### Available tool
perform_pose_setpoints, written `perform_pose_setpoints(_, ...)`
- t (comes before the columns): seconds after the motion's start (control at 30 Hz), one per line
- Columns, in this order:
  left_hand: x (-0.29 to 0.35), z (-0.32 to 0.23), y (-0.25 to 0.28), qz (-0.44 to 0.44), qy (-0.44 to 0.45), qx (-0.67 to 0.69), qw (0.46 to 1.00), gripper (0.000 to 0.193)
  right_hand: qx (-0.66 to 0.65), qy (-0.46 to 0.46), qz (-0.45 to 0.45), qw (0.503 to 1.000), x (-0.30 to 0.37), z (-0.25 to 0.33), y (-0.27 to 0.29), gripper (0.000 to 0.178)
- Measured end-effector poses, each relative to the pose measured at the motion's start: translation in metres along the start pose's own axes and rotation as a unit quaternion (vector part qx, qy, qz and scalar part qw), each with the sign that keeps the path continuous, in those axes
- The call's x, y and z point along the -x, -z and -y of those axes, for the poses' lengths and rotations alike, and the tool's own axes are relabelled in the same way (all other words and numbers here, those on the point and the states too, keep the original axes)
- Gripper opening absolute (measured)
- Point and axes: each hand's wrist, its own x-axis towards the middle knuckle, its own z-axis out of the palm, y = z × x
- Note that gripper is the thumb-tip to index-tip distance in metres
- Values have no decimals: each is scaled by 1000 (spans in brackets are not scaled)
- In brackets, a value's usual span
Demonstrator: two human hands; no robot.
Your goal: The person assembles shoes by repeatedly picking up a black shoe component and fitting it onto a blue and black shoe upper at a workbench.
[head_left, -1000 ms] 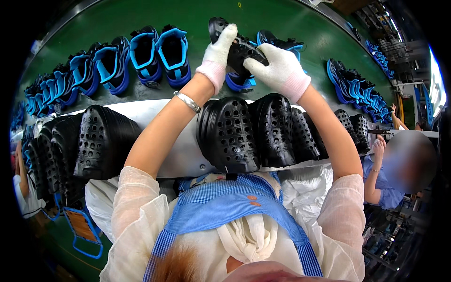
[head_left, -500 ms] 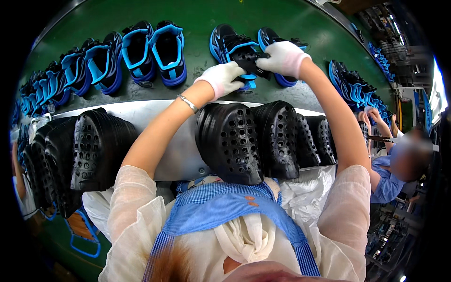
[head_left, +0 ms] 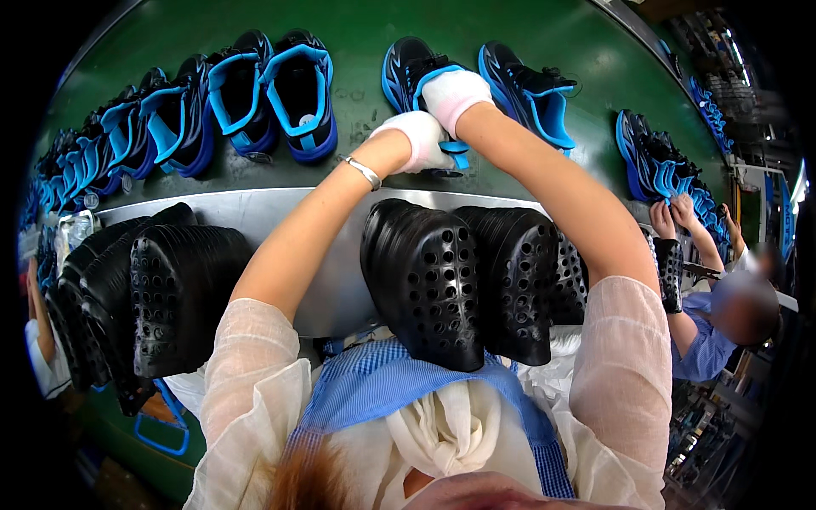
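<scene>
Got the left hand [head_left: 416, 141] at the heel of a black-and-blue sneaker [head_left: 406, 66], upper middle of frame, right hand [head_left: 456, 90] over its opening. Can't tell if either's gripping, or what's inside.

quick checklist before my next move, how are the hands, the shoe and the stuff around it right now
1. Left hand at the heel end of the black-and-blue shoe: ok.
2. Right hand at the shoe's opening: ok.
3. Both hands gloved: ok, white gloves on each.
4. Inside of the shoe in plain sight: not ok, the hands cover most of the opening.
5. Firmness of either hand's hold: cannot tell.
6. Black perforated pieces close by: ok, stacked on the near side of the shoe.
</scene>
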Motion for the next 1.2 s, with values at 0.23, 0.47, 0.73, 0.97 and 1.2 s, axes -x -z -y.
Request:
perform_pose_setpoints(0.23, -1, -3, 0, 53, 67, 13, 996, 44, 38, 4, 56, 998, 7, 3, 17, 25)
perform_pose_setpoints(0.47, 5, -32, 13, 73, 72, -113, 988, 36, 64, 31, 42, 997, 7, 1, 21, 24)
perform_pose_setpoints(0.73, -5, -9, -11, -6, 64, -146, 987, 38, -91, 97, -32, 991, 23, -25, 17, 30)
perform_pose_setpoints(0.97, 20, -9, -8, -86, 45, -95, 991, 41, -117, 26, -163, 979, 201, -58, 50, 27)
perform_pose_setpoints(1.2, 32, 17, 11, -123, 109, -102, 981, 36, -144, -233, -387, 880, 405, -157, 8, 22)
